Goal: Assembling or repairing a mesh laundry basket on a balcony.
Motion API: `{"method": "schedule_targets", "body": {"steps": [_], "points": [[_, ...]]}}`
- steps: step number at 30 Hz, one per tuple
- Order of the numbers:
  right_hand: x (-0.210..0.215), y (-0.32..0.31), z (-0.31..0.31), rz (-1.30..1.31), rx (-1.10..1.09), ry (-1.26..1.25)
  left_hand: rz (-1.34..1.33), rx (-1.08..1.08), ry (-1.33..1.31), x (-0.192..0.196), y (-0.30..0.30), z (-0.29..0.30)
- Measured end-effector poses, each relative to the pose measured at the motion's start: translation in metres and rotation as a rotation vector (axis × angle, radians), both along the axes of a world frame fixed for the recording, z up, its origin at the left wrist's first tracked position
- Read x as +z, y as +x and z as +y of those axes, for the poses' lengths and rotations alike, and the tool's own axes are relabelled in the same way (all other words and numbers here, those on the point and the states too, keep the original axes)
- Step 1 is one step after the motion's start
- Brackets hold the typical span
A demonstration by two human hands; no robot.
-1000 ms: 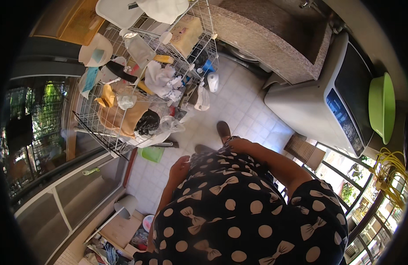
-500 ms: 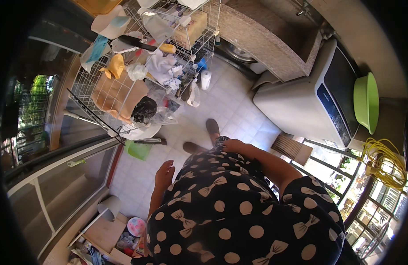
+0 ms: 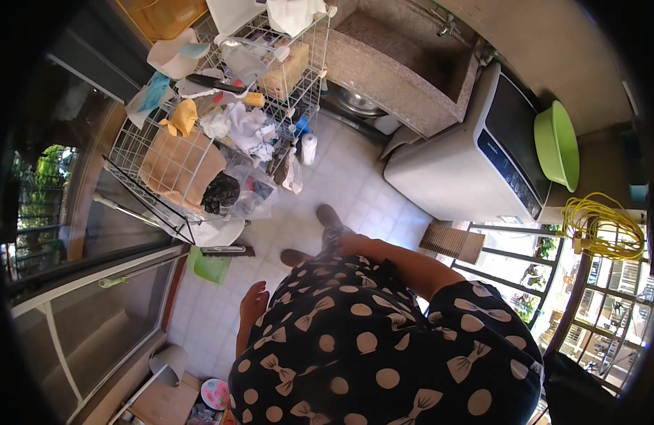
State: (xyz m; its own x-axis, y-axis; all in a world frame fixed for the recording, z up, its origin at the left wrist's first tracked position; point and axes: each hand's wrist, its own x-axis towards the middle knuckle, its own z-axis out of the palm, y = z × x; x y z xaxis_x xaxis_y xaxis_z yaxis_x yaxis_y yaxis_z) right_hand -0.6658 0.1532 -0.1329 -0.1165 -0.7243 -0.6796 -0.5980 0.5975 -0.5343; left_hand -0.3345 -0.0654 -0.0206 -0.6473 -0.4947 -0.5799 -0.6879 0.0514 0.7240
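black polka-dot garment (image 3: 367, 343), printed with pale bows as well, is on the person's body and fills the near middle of the view from above. the right hand (image 3: 350, 244) lies against its front, down by the legs; its fingers are hidden from me, so i cannot tell whether they pinch the cloth or merely rest there. the left hand (image 3: 254, 301) hangs out at the person's side with its fingers loosely apart, holding nothing that i can see.

nearest that hand, on the pale tiled floor (image 3: 369, 170), lies a light green dustpan (image 3: 208, 268), well apart from the fingers. two brown slippers (image 3: 326, 214) show beyond the hem.

farther out, ahead and to the left, stands a white wire rack (image 3: 126, 149), crammed with a tan sheet (image 3: 182, 163), an orange-yellow cloth (image 3: 183, 116), a crumpled black plastic bag (image 3: 221, 193) and white rags (image 3: 250, 131). ahead to the right i see a speckled stone sink (image 3: 405, 99) with a metal tap (image 3: 446, 28), then a grey washing machine (image 3: 451, 166). a lime green basin (image 3: 557, 147) leans on edge behind it, and a coiled yellow cable (image 3: 605, 228) hangs near the barred window (image 3: 520, 256).
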Motion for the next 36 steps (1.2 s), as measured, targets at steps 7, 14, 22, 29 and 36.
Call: {"method": "schedule_targets", "body": {"steps": [7, 14, 22, 29, 36], "points": [[-0.013, -0.032, -0.025, 0.041, 0.484, -0.069, 0.136, 0.271, 0.059, 0.000, 0.002, 0.008], [-0.037, -0.094, -0.012, -0.167, 0.246, -0.305, 0.084, 0.322, 0.246, 0.047, -0.100, 0.015], [0.005, -0.137, -0.044, -0.104, 0.209, 0.036, 0.186, 0.251, 0.242, 0.083, -0.185, 0.021], [0.041, -0.161, -0.052, -0.073, 0.148, 0.012, 0.106, 0.224, 0.214, 0.082, -0.207, 0.027], [0.000, -0.170, -0.064, -0.103, 0.237, -0.028, 0.099, 0.314, 0.270, 0.081, -0.215, 0.033]]}}
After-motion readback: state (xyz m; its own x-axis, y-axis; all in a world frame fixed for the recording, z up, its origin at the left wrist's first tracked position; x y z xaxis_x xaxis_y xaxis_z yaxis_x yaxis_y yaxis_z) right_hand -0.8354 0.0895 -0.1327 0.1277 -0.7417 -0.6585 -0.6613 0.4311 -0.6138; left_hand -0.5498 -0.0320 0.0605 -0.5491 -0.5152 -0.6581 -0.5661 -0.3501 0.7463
